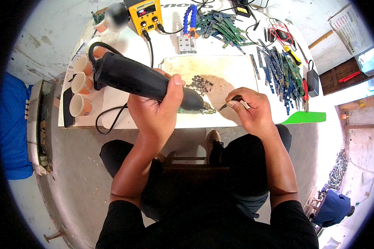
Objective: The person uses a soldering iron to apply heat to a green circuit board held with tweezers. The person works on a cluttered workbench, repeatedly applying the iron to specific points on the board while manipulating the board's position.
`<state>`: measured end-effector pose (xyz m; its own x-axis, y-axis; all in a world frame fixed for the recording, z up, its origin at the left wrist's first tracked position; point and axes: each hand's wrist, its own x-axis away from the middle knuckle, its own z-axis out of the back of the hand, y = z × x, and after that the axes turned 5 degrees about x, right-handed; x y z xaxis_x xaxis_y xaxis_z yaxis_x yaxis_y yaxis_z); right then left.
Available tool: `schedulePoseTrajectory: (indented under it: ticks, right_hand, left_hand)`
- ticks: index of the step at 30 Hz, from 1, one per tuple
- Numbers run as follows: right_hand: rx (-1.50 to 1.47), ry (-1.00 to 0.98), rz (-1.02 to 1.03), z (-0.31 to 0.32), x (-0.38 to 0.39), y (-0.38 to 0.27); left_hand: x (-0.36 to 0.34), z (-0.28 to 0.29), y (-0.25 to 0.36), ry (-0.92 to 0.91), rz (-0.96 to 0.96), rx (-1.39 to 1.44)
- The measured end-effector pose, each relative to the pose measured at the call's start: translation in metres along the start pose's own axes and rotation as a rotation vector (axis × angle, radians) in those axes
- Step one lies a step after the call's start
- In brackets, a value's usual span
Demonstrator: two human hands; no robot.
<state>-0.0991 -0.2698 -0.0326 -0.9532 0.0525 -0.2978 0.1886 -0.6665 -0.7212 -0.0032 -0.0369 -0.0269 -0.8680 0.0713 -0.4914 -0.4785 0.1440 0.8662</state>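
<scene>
My left hand is wrapped round a black hot air gun, tilted so its nozzle points down to the right. Under the nozzle lies a green circuit board strip, mostly hidden by the gun and hand. Pinched in my right hand is a pair of dark tweezers, its tip at the strip's right end beside the nozzle. Just beyond the gun, a small heap of dark chips rests on a tan work board.
Paper cups and a phone line the left edge. At the back stand a yellow soldering station and a metal holder with blue coils. Piles of circuit strips lie to the right, near red-handled pliers. Another person sits far right.
</scene>
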Motion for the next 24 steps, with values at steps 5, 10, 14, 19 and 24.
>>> schedulePoseTrajectory:
  ticks: [5, 10, 14, 19, 24]
  right_hand:
    - [0.034, 0.002, 0.013, 0.000, 0.001, 0.002]
    - [-0.020, -0.011, 0.012, 0.002, 0.000, 0.002]
    - [-0.018, -0.002, 0.040, 0.001, 0.000, 0.001]
    - [-0.027, -0.020, 0.038, 0.003, 0.000, 0.001]
    - [-0.042, 0.001, 0.039, 0.002, 0.000, 0.002]
  left_hand:
    - [0.000, -0.003, 0.005, 0.022, 0.023, -0.006]
    - [0.002, 0.000, 0.008, -0.020, 0.046, -0.015]
    - [0.001, -0.004, 0.009, 0.037, 0.078, 0.075]
    - [0.001, -0.004, 0.010, 0.005, 0.051, 0.070]
    - [0.001, -0.004, 0.013, -0.008, 0.068, 0.077]
